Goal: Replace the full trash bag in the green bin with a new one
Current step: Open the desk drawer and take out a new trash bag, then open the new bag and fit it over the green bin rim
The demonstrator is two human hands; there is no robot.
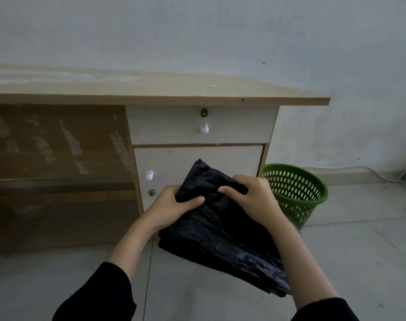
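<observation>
While bag point(220, 230) hangs folded between both hands, its lower right corner hidden behind right forearm. Left hand point(171, 206) pinches bag's left edge, thumb on top; right hand point(250, 195) grips upper fold, fingers curled over. Bin point(297, 193) on floor just right of desk point(151, 89), inside unseen, partly behind right hand.
</observation>
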